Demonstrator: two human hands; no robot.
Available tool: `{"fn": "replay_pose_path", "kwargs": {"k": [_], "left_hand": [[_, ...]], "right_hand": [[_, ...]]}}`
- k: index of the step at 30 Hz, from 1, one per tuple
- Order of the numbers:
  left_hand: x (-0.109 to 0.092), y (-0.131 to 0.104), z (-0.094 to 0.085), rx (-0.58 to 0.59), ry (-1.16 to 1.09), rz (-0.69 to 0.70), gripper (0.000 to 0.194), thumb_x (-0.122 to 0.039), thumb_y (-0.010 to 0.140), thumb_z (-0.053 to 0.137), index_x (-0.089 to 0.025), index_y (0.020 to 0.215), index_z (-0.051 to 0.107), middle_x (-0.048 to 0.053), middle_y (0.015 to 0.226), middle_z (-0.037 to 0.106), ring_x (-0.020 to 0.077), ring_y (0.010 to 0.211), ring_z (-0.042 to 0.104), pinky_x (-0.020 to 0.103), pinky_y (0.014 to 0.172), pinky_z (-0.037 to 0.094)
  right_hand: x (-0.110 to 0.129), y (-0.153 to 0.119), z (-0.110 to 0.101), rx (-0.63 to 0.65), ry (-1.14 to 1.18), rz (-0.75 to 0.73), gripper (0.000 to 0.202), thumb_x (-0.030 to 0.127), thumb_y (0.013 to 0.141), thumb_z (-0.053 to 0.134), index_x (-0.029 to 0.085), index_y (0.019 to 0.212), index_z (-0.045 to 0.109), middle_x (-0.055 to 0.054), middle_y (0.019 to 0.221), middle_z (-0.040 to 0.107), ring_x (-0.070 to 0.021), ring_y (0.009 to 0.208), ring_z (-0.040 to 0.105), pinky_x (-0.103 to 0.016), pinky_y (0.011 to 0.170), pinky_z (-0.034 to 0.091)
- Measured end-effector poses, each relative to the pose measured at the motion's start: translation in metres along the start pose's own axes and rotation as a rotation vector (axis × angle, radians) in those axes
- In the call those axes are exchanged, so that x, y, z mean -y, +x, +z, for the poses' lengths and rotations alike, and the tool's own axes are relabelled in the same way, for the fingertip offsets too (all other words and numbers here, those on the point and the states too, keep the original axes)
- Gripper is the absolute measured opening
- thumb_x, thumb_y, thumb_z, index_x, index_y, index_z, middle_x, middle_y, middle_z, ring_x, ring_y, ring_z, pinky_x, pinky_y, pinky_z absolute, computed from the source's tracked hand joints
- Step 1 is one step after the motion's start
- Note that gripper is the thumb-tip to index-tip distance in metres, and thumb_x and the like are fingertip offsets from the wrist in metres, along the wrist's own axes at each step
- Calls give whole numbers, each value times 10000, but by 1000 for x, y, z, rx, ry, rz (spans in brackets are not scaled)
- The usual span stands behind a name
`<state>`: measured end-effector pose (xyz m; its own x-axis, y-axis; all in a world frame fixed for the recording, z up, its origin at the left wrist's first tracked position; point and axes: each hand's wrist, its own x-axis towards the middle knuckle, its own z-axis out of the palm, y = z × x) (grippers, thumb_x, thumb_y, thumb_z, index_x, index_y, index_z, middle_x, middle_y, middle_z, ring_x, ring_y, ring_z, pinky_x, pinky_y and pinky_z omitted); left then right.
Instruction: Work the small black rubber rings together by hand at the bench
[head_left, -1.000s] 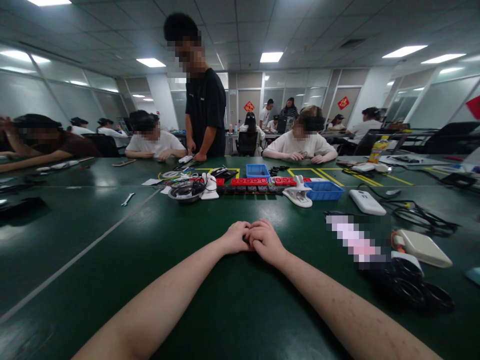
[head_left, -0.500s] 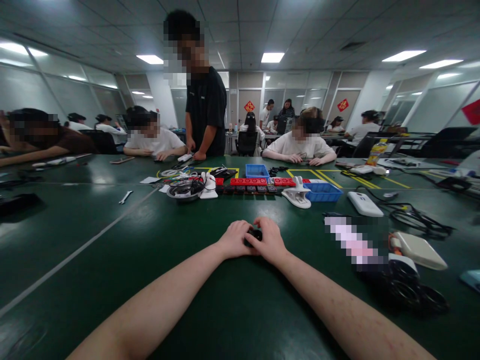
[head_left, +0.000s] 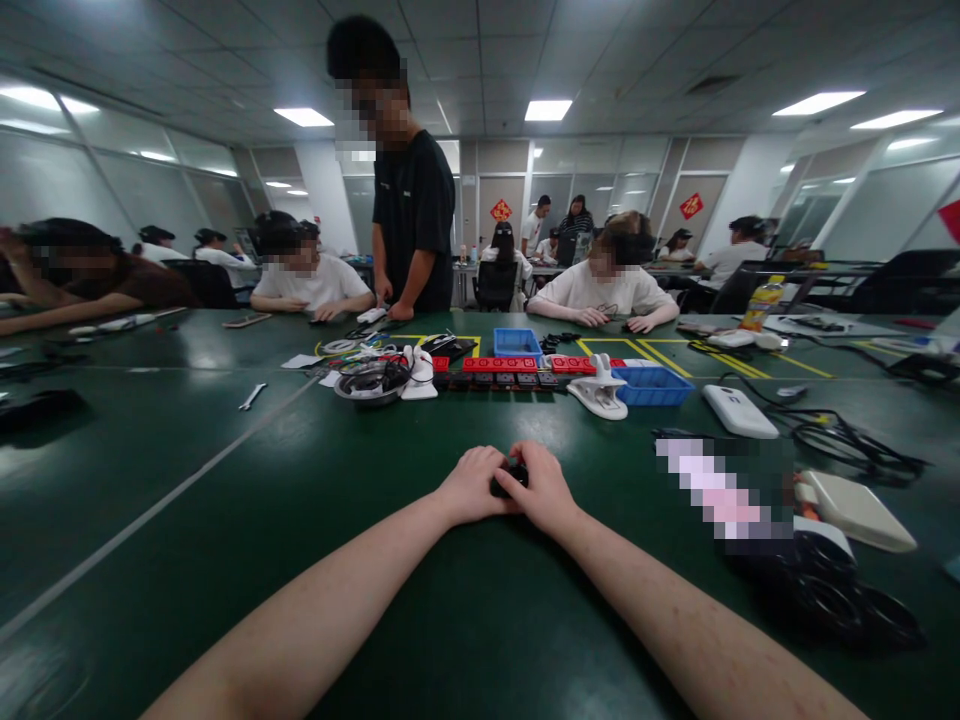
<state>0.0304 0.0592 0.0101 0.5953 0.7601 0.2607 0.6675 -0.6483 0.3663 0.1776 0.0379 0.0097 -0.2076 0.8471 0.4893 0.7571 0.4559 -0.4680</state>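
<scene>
Both my hands meet around a small black object (head_left: 513, 480) at the middle of the green table (head_left: 420, 640). My left hand (head_left: 475, 485) curls over its left side, fingers bent and close together. From the right, my right hand (head_left: 543, 480) grips it, with the thumb laid across its near side. Most of the black object is covered by fingers, so its kind cannot be made out. Both hands rest at table height.
Beyond my hands lie a row of red and black blocks (head_left: 502, 368), a white clip base (head_left: 600, 390) and a blue bin (head_left: 651, 386). A wrench (head_left: 253, 397) lies left. At right are a white device (head_left: 741, 411) and black rings (head_left: 832, 590). Co-workers sit opposite; one person stands.
My hands stay closed around the black object, with at most slight finger movement. The whole view has shifted a little.
</scene>
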Motion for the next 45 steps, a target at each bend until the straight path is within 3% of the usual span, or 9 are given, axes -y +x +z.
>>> {"fn": "replay_pose_path", "kwargs": {"k": [18, 28, 37, 45], "left_hand": [[3, 1, 1, -11, -34, -17, 436, -492, 617, 663, -185, 882, 503, 31, 892, 508, 221, 875, 477, 357, 813, 391], [2, 1, -9, 13, -151, -97, 403, -459, 619, 673, -196, 861, 486, 30, 901, 506, 218, 895, 470, 346, 805, 400], [2, 11, -3, 20, -133, -35, 603, -577, 465, 718, -199, 865, 473, 17, 906, 505, 231, 922, 480, 444, 959, 279], [1, 13, 1, 21, -56, -37, 592, -582, 469, 704, -192, 850, 474, 24, 907, 506, 235, 935, 479, 454, 986, 256]], "right_hand": [[-2, 1, 0, 16, 137, 16, 268, 430, 779, 481, 174, 854, 495, -46, 810, 540, -178, 739, 488, -308, 664, 393], [-5, 0, 4, 45, 356, 153, 264, 410, 785, 469, 182, 920, 472, -30, 777, 517, -169, 711, 497, -304, 649, 414], [-10, 8, 6, 17, 365, 185, 302, 452, 789, 452, 175, 910, 471, -30, 777, 513, -169, 726, 493, -305, 666, 410], [-8, 10, 5, 50, 324, 193, 253, 418, 741, 512, 185, 817, 448, -7, 721, 497, -151, 668, 468, -282, 617, 386]]}}
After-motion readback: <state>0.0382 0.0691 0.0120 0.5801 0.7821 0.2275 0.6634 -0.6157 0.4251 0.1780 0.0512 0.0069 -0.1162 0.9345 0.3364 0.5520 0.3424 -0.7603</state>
